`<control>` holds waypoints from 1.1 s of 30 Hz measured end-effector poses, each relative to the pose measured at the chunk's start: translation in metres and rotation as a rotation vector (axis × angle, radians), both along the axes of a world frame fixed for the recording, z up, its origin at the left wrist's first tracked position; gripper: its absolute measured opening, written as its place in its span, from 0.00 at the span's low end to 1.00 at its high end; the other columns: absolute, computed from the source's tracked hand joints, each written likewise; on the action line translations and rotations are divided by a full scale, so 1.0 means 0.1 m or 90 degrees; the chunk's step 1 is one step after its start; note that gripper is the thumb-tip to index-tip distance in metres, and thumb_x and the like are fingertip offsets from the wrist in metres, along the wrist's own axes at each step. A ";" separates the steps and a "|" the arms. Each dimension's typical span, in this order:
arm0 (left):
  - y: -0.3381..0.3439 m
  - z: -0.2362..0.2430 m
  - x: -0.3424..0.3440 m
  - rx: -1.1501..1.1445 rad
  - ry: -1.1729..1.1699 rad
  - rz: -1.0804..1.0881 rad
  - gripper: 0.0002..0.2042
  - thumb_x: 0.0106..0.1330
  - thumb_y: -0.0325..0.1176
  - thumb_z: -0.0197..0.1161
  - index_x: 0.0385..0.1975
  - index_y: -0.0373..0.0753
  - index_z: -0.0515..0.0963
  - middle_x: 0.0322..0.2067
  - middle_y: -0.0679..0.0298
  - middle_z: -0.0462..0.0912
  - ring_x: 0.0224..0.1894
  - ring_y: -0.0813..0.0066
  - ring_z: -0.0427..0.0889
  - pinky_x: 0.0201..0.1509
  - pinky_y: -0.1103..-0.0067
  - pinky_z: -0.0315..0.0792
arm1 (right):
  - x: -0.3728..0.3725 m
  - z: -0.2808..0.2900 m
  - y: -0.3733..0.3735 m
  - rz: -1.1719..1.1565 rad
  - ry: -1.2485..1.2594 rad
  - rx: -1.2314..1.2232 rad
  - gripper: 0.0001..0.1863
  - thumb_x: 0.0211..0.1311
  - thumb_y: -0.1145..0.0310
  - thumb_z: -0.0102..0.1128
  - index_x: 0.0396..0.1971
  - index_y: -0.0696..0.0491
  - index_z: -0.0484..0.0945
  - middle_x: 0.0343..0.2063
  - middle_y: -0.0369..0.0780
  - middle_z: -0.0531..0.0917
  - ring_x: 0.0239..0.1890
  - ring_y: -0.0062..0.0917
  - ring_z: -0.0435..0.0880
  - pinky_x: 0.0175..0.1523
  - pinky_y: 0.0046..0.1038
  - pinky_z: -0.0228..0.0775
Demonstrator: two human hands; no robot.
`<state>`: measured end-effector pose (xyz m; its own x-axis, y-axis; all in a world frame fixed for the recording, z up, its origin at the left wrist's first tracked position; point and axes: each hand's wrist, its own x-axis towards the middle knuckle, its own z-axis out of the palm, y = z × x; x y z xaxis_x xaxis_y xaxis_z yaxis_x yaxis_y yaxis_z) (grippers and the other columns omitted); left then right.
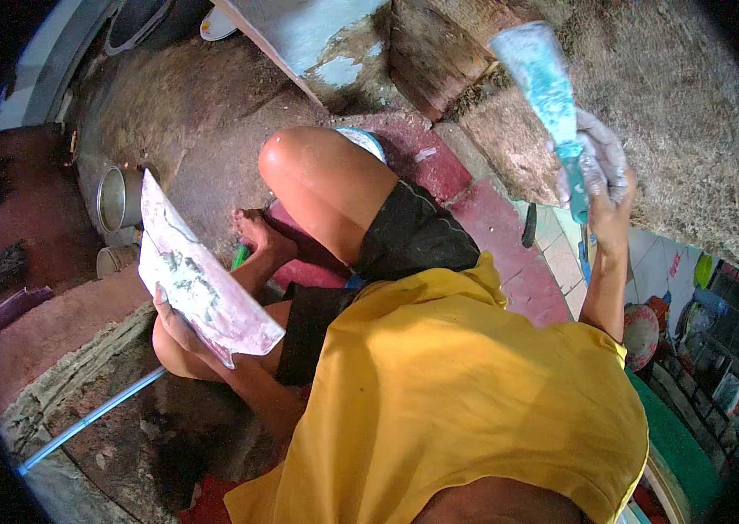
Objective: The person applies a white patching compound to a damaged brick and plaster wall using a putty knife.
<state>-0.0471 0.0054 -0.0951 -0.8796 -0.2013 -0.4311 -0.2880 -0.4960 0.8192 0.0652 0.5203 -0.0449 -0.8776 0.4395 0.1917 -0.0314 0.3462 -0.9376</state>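
Observation:
On the left, my left hand point(176, 321) grips the lower edge of a thin, flat board point(228, 304), its face smeared with whitish-pink paste and marked with dark patches. The board is tilted above my left knee. Raised at the upper right, my right hand point(605, 170) is closed round the green handle of a putty knife point(544, 79). Its wide blade points up and is coated with white and turquoise residue. White paste covers the fingers of that hand. The knife is close to a rough, stained wall point(675, 113) and apart from the board.
A white-and-blue rimmed container point(362, 140) is partly hidden behind my raised knee. Metal pots point(118, 199) stand on the floor at the left. A light-blue pole point(90, 421) slants at the lower left. Dishes and a rack point(728, 323) are at the right, beyond a red ledge point(505, 249).

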 end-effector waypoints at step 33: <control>1.69 -0.10 0.24 0.075 -0.140 -0.240 0.20 0.52 0.37 0.53 0.44 0.34 0.69 0.38 0.58 0.76 0.40 0.64 0.76 0.47 0.67 0.70 | -0.49 -0.15 -0.65 0.362 -0.192 -0.256 0.21 0.57 0.73 0.51 0.53 0.56 0.66 0.28 0.41 0.80 0.16 0.15 0.73 0.18 0.18 0.64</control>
<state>-0.0232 0.1741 -0.1048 -0.7672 0.1770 -0.6164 -0.6269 -0.4100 0.6625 0.0164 0.4558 -0.0594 -0.9788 -0.1117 -0.1715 0.1745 -0.0175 -0.9845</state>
